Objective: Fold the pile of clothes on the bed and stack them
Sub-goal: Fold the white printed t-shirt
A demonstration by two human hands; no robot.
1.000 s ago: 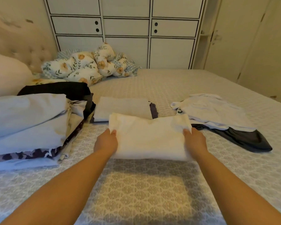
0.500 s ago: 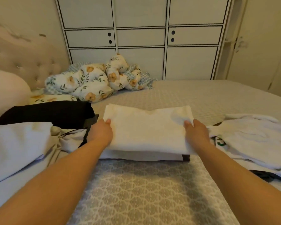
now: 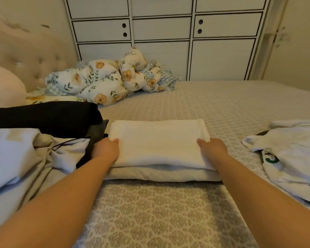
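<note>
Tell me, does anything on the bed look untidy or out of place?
The folded white garment lies square on the stack. Only the crumpled white shirt at right and the floral quilt look untidy.

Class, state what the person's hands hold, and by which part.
Both hands, left hand and right hand, hold the folded white cloth by its two short ends.

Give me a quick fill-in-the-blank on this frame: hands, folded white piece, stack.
1. The folded white garment lies on top of a folded ____ garment.
2. The left hand and right hand grip its two ____.
3. The black garment lies to the stack's ____.

Missing: grey; ends; left
</note>
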